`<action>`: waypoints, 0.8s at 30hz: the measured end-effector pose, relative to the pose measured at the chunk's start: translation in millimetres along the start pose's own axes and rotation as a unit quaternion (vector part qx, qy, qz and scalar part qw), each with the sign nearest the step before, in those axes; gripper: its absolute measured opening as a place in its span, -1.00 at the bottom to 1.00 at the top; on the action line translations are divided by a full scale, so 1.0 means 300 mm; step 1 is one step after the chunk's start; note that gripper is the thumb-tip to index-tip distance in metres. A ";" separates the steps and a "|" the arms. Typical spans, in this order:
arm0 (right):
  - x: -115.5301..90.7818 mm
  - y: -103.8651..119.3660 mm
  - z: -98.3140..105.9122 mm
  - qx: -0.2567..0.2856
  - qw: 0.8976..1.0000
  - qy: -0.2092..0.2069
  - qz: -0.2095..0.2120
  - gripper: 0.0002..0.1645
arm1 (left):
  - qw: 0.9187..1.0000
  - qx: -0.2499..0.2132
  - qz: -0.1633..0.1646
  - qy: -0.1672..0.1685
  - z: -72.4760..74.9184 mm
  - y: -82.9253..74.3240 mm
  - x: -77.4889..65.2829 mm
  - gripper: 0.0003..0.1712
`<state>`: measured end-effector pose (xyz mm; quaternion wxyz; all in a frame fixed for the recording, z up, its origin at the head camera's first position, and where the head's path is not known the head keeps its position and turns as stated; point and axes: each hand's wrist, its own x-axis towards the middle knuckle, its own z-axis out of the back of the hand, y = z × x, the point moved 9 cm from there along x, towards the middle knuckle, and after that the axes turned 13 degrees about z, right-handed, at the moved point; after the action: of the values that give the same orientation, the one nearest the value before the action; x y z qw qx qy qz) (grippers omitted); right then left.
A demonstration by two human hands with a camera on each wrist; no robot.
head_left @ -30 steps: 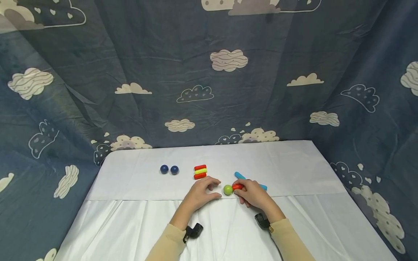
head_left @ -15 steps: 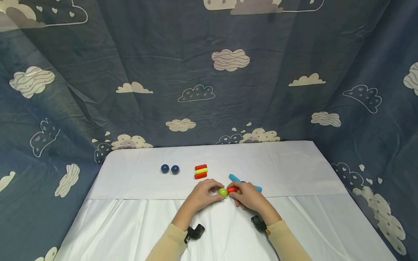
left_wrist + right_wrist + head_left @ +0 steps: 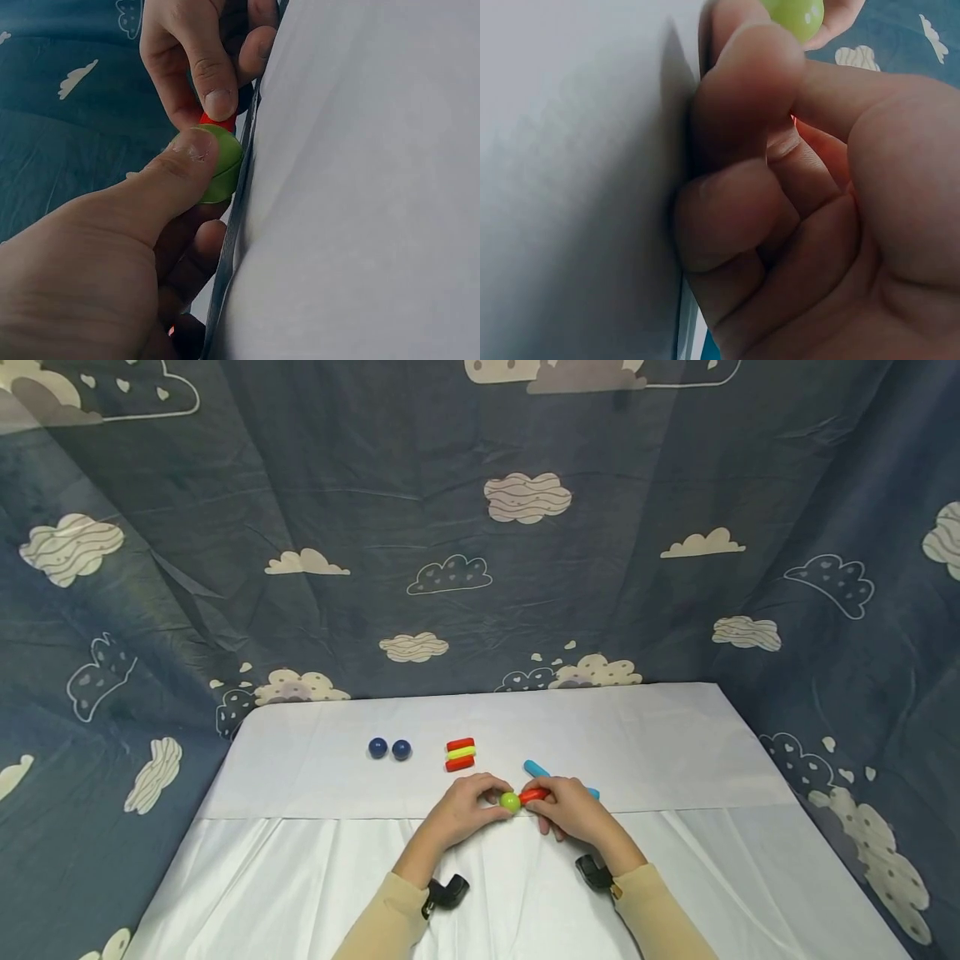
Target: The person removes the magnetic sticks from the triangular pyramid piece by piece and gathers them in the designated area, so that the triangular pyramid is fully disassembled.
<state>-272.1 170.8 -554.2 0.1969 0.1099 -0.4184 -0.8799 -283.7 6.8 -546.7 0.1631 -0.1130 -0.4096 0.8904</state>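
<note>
A green ball (image 3: 510, 802) sits between the thumb and fingers of my left hand (image 3: 459, 808), which pinches it near the middle of the table. The left wrist view shows the thumb pressed on its side. Right beside the ball is a short red rod (image 3: 533, 795), pinched by my right hand (image 3: 573, 810); the rod's near end meets the ball. A light blue stick (image 3: 536, 768) runs slantwise behind the right hand, its middle hidden by the fingers. In the right wrist view, curled fingers cover most of the red rod.
Two dark blue balls, one on the left (image 3: 378, 747) and one on the right (image 3: 401, 750), lie farther back on the white-covered table (image 3: 315, 777). Nearer the middle, a yellow rod (image 3: 461, 752) lies between two red rods (image 3: 460, 763). A cloud-patterned curtain (image 3: 450, 627) hangs behind.
The right hand has shifted left with the red rod, and the green ball and blue stick have moved left too. My left hand has taken the ball between thumb and fingers.
</note>
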 end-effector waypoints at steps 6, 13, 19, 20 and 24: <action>0.000 -0.007 0.011 -0.002 1.000 -0.020 -0.018 -0.75 | 1.000 -0.025 0.005 0.013 0.000 0.009 0.001 -0.65; -0.002 -0.016 0.015 0.002 0.999 -0.026 -0.024 -0.76 | 0.999 -0.040 0.000 0.008 0.001 0.009 0.002 -0.65; 0.001 -0.018 0.016 0.001 0.999 -0.029 -0.030 -0.73 | 0.995 -0.097 -0.008 -0.020 0.037 -0.004 0.003 -0.68; 0.001 -0.019 0.015 0.002 0.999 -0.028 -0.031 -0.73 | 0.994 -0.110 -0.004 -0.024 0.048 -0.004 0.003 -0.67; 0.003 -0.019 0.013 0.003 0.999 -0.028 -0.032 -0.73 | 0.985 -0.159 0.008 -0.064 0.129 0.000 0.000 -0.64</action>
<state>-275.7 176.4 -556.2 0.1563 0.0987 -0.4228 -0.8872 -296.5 -19.9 -522.0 0.1098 -0.0834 -0.5547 0.8205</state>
